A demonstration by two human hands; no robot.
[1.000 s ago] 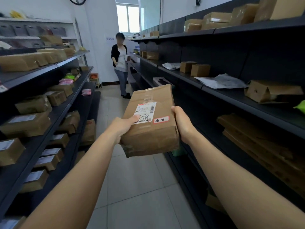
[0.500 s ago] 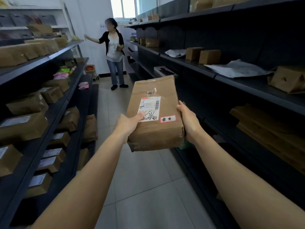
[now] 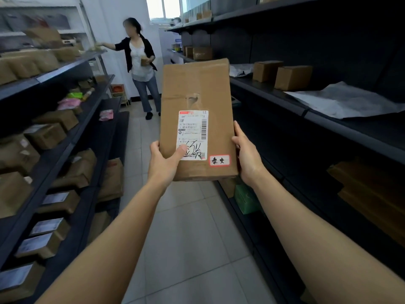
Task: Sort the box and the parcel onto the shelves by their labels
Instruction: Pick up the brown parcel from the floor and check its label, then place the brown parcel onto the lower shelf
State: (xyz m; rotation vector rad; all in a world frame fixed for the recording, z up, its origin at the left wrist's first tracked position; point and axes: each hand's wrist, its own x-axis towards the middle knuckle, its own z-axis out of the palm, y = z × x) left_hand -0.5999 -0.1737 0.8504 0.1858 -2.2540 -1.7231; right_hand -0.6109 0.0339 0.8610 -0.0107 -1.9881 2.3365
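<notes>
Dark shelves (image 3: 341, 126) run down the right side of the aisle and another rack (image 3: 65, 150), stacked with brown cartons, runs down the left. Between them the tiled floor (image 3: 190, 249) lies open as far as a second person (image 3: 140, 62), who stands at the far end reaching toward the left rack. On the right rack, the shelf level with the hands carries only 2 small cartons (image 3: 282, 75) and a sheet of white wrapping (image 3: 348, 99), with bare board along its front edge.

Both arms stretch forward, nearly straight, from the bottom corners. They hold the box (image 3: 197, 102) upright over the middle of the aisle, apart from both racks. The left hand (image 3: 163, 160) clasps the box's lower left edge, thumb pressed across the white shipping label (image 3: 194, 130). The right hand (image 3: 247, 154) grips the lower right edge, its fingers behind the cardboard. A small red-bordered sticker (image 3: 219, 160) sits beside the label, near the right hand.
</notes>
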